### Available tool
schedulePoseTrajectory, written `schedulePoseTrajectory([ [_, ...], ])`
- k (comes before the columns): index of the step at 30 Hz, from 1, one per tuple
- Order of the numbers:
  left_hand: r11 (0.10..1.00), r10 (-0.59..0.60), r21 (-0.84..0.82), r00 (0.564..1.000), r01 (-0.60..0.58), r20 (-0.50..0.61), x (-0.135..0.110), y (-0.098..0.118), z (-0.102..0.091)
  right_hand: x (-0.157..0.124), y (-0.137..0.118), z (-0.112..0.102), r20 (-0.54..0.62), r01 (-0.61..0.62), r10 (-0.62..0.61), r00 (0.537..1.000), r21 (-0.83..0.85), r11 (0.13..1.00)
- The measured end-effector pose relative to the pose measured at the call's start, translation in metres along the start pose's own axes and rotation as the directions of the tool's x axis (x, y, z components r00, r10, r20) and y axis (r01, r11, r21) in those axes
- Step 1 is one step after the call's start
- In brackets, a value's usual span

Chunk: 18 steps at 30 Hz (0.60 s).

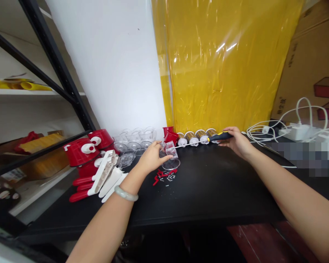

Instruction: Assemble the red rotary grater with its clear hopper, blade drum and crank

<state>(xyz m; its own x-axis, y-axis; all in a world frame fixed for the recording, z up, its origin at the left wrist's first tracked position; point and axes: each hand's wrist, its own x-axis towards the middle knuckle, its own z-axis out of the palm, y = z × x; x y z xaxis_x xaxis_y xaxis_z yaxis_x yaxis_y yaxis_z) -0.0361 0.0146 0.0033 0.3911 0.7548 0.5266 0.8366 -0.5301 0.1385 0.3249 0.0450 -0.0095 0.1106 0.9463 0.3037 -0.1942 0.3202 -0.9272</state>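
My left hand (152,157) is closed on a clear plastic part (171,150), steadying it just above the black table. In my right hand (238,142) is a long screwdriver (220,136) with a black and yellow handle. Its thin shaft points left, and the tip meets the clear part; whether it sits on a screw is too small to tell. A round clear rim (176,165) shows below the part. Nearer to me lie small red plastic pieces (155,180) and several loose screws (170,178).
Metal grater drums (192,138) and red plastic parts (170,136) line the back. Clear plastic cups (135,140) stand left of them. Red housings (79,151) and white handles (105,171) are piled at the left. White cables (263,131) and adapters lie at the right.
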Motion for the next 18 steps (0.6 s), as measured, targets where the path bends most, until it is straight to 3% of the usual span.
schedulePoseTrajectory([
  [2, 1.000, -0.001, 0.005, 1.000, 0.001, 0.003, 0.0000, 0.0003, -0.0002, -0.0011, -0.0010, 0.0007, 0.023, 0.012, -0.013, 1.000, 0.018, 1.000],
  [7, 1.000, -0.001, 0.005, 1.000, 0.001, 0.006, 0.0001, 0.0004, -0.0003, -0.0020, 0.0016, -0.0002, 0.038, 0.077, -0.071, 0.997, -0.195, 0.978],
  [11, 1.000, -0.003, -0.012, 1.000, 0.002, -0.003, 0.0001, 0.0002, -0.0001, -0.0007, 0.0014, 0.0021, -0.036, 0.000, -0.002, 0.999, -0.036, 0.999],
  [13, 1.000, -0.004, -0.013, 1.000, 0.004, -0.004, 0.0001, 0.0005, -0.0004, -0.0017, 0.0004, 0.0027, -0.011, 0.020, -0.020, 1.000, 0.002, 1.000],
  [18, 1.000, -0.011, 0.004, 1.000, 0.011, 0.012, 0.0002, 0.0012, -0.0005, -0.0024, 0.0021, 0.0000, 0.038, 0.092, -0.087, 0.995, -0.187, 0.978],
])
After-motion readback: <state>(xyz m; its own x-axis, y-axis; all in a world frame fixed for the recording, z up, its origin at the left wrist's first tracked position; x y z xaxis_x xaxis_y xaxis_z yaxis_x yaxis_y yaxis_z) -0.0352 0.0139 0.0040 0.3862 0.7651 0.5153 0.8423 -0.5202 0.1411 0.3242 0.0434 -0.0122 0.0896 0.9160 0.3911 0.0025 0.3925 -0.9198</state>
